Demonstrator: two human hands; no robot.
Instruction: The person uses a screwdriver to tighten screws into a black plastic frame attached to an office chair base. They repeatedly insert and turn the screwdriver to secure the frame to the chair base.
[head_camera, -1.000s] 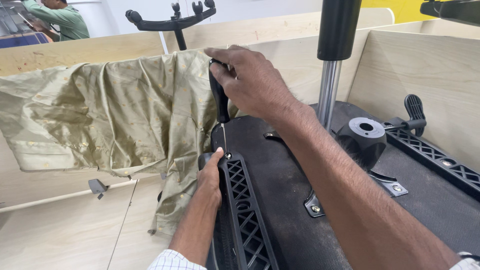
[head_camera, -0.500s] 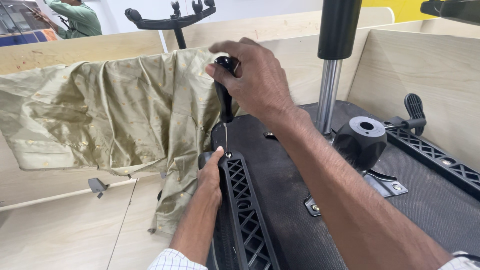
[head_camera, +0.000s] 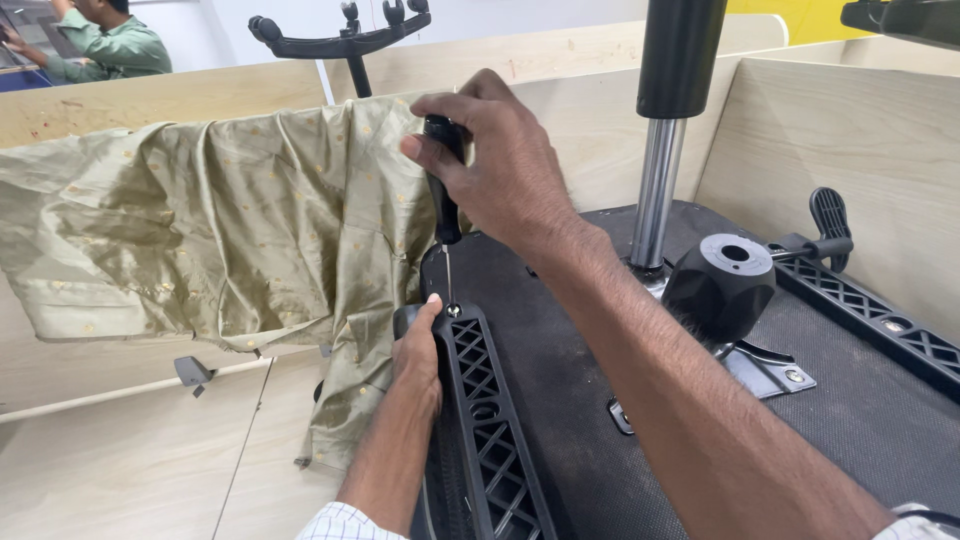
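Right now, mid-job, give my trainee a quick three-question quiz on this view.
1. True or false: the right hand grips the screwdriver upright.
2. What does the left hand touch? A) the chrome column B) the black lattice armrest bracket C) the round black knob
3. What hangs over the wooden partition?

Key: 1 true. 2 B. 3 An olive-green cloth.

An olive cloth (head_camera: 210, 220) with small gold dots hangs over a pale wooden partition (head_camera: 150, 95). Behind it stands a black rack (head_camera: 340, 40), and a person in a green shirt (head_camera: 110, 45) sits at the far left. A small metal bracket (head_camera: 193, 372) sticks out from the light panel (head_camera: 120, 470) below the cloth.
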